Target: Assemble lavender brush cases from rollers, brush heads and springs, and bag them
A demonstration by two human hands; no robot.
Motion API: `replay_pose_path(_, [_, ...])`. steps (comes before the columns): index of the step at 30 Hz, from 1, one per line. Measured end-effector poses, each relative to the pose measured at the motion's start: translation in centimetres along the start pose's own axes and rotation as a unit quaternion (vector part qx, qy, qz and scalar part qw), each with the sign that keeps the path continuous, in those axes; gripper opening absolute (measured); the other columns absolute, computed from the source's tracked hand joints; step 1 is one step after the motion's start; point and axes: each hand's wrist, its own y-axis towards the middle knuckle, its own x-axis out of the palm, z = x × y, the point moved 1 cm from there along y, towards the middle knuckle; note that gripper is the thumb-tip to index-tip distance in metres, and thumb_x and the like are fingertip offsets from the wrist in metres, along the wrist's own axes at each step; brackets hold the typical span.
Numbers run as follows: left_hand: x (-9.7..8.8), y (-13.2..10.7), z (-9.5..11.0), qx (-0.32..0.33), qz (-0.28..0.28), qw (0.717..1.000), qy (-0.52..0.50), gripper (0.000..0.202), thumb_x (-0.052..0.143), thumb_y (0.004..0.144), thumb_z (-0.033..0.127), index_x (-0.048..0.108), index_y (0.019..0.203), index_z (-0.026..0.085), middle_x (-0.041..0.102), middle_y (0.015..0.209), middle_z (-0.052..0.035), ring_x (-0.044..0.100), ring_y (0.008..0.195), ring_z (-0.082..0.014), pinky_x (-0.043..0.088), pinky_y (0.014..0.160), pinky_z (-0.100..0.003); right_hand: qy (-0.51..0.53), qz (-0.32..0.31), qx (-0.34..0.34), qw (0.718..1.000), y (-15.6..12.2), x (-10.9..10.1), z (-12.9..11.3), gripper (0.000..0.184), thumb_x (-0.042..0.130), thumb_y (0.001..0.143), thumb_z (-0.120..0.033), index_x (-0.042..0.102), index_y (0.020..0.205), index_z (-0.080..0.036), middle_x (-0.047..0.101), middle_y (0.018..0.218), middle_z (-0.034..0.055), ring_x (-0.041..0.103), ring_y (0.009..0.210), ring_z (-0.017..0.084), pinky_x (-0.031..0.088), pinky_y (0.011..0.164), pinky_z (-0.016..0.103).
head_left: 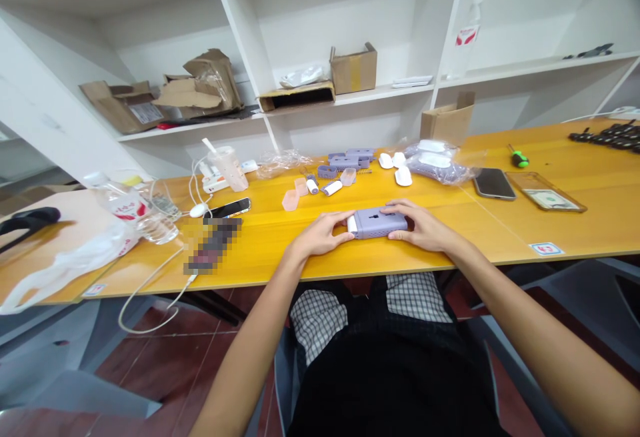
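Observation:
A lavender plastic casing (377, 225) with slots in its top and a white end piece lies flat at the table's near edge. My left hand (323, 233) grips its white left end between thumb and fingers. Around the right end, my right hand (423, 226) curls with a finger along the top and the thumb at the near side. Beyond the hands are white-and-lavender small cylinders (332, 188), pale pink translucent caps (291, 200), white rounded caps (403, 176) and several lavender casing parts (350, 160).
To the left are a phone (230, 209), a blurred-out item with a cable, a drink cup (229, 169) and a water bottle (135, 210). Plastic-wrapped lavender parts (440, 167), another phone (494, 183), a clear case (545, 191) and a green-black screwdriver (519, 158) lie right. Shelves with cardboard boxes (354, 71) stand behind.

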Motion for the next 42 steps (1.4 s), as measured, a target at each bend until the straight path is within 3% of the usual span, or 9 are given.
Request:
replay_pose_path(9, [0.0, 0.1, -0.6, -0.017, 0.007, 1.000, 0.003, 0.066, 0.078, 0.088, 0.032, 0.056, 0.150, 0.025, 0.071, 0.135, -0.0107, 0.067, 0.121, -0.0276, 0.048, 0.113, -0.047, -0.005, -0.002, 0.002, 1.000, 0.1, 0.1, -0.4, 0.051, 0.077, 0.089, -0.045, 0.066, 0.137, -0.030, 0.060, 0.140, 0.0115, 0.061, 0.131, 0.033, 0.048, 0.114, 0.055])
replay_pose_path(20, [-0.3, 0.0, -0.4, -0.012, 0.020, 1.000, 0.018, 0.068, 0.084, 0.083, 0.038, 0.059, 0.145, 0.027, 0.066, 0.140, -0.0101, 0.067, 0.116, -0.0272, 0.051, 0.109, -0.047, -0.008, 0.005, 0.013, 1.000, 0.2, 0.5, -0.4, 0.051, 0.075, 0.091, -0.043, 0.064, 0.139, -0.033, 0.058, 0.142, 0.0104, 0.060, 0.133, 0.033, 0.047, 0.116, 0.058])
replay_pose_path(24, [-0.3, 0.0, -0.4, 0.007, 0.020, 1.000, 0.010, 0.064, 0.079, 0.082, 0.026, 0.059, 0.143, 0.028, 0.062, 0.145, -0.0092, 0.067, 0.113, -0.0247, 0.052, 0.109, -0.047, -0.008, 0.008, 0.012, 1.000, 0.2, 0.6, -0.5, 0.052, 0.075, 0.091, -0.042, 0.063, 0.141, -0.035, 0.058, 0.142, 0.0096, 0.060, 0.134, 0.034, 0.046, 0.116, 0.060])
replay_pose_path(29, [-0.4, 0.1, -0.6, -0.033, 0.060, 0.996, 0.053, 0.058, 0.057, 0.085, 0.010, 0.059, 0.141, 0.023, 0.071, 0.130, -0.0085, 0.069, 0.110, -0.0234, 0.053, 0.108, -0.045, -0.010, 0.004, 0.015, 1.000, 0.3, 0.5, -0.7, 0.050, 0.074, 0.092, -0.042, 0.063, 0.140, -0.035, 0.058, 0.141, 0.0089, 0.060, 0.134, 0.033, 0.047, 0.117, 0.058])
replay_pose_path(32, [-0.6, 0.1, -0.5, -0.048, 0.092, 0.991, 0.080, 0.047, 0.061, 0.085, 0.014, 0.063, 0.132, 0.021, 0.071, 0.129, -0.0090, 0.070, 0.105, -0.0239, 0.055, 0.103, -0.045, -0.010, 0.004, 0.017, 1.000, 0.3, 0.5, -0.8, 0.051, 0.074, 0.091, -0.042, 0.063, 0.141, -0.035, 0.059, 0.141, 0.0092, 0.060, 0.133, 0.033, 0.047, 0.116, 0.058])
replay_pose_path(37, [-0.8, -0.1, -0.1, -0.036, 0.094, 0.991, 0.089, 0.023, 0.070, 0.087, 0.028, 0.067, 0.109, 0.022, 0.073, 0.113, -0.0064, 0.070, 0.100, -0.0242, 0.056, 0.096, -0.043, -0.011, 0.008, 0.014, 1.000, 0.2, 0.5, -0.7, 0.051, 0.075, 0.091, -0.042, 0.064, 0.140, -0.035, 0.059, 0.141, 0.0093, 0.059, 0.135, 0.034, 0.046, 0.117, 0.058])
replay_pose_path(42, [-0.5, 0.1, 0.5, -0.058, 0.095, 0.992, 0.053, 0.028, 0.074, 0.089, 0.045, 0.068, 0.104, 0.022, 0.075, 0.109, -0.0055, 0.070, 0.098, -0.0241, 0.057, 0.093, -0.041, -0.016, 0.015, 0.014, 1.000, 0.3, 0.6, -0.6, 0.051, 0.075, 0.091, -0.042, 0.064, 0.141, -0.035, 0.059, 0.142, 0.0092, 0.060, 0.134, 0.033, 0.047, 0.117, 0.058])
